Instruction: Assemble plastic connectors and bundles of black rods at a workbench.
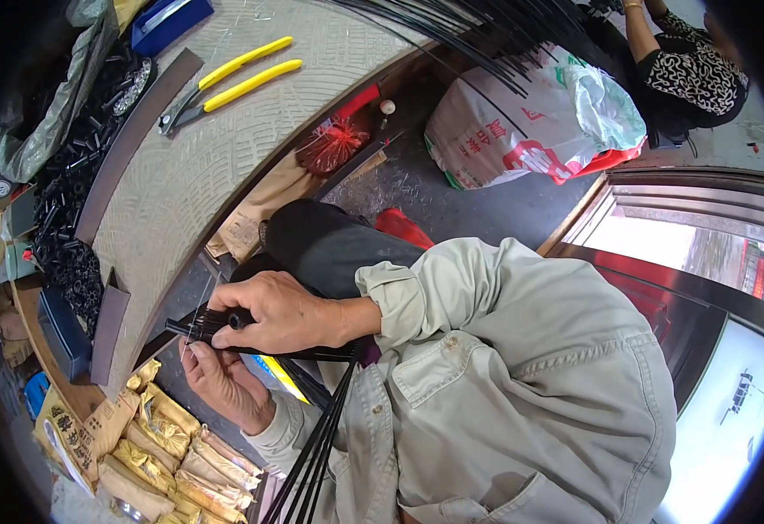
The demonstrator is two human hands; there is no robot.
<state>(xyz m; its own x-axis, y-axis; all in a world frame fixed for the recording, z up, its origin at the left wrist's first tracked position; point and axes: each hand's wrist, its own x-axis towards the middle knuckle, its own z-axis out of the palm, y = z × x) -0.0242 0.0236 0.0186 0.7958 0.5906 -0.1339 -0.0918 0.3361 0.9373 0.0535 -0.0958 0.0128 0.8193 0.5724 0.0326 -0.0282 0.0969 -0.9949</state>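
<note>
- The right hand (290, 310) comes in from the right, its fingers bent around a black tubular piece (240, 319) with a round end showing near the thumb.
- The left hand (223, 380) sits just below it in the view, palm turned up; its thumb and forefinger come together at a thin strand (193, 332), apparently pinching it, though the contact is too small to be sure.
- The black tubular piece is in front of the person, close beside the bench (199, 166) edge rather than on the bench; the thin strand crosses the dark parts at its left end.
- Several long black rods (319, 441) slant down beside the left forearm, in front of the pale shirt (530, 375).
- On the bench lies a cutting tool with two yellow handles (247, 74), its handles apart.
- A heap of small black parts (72, 210) lies along the far side, behind a brown strip (142, 140); a blue box (170, 26) stands at the top.
- Yellowish wrapped packages (159, 437) lie in rows at lower left.
- A white sack (487, 131) stands beyond the bench, more black rods (487, 39) stretch above it, and another person (688, 79) is at upper right.
</note>
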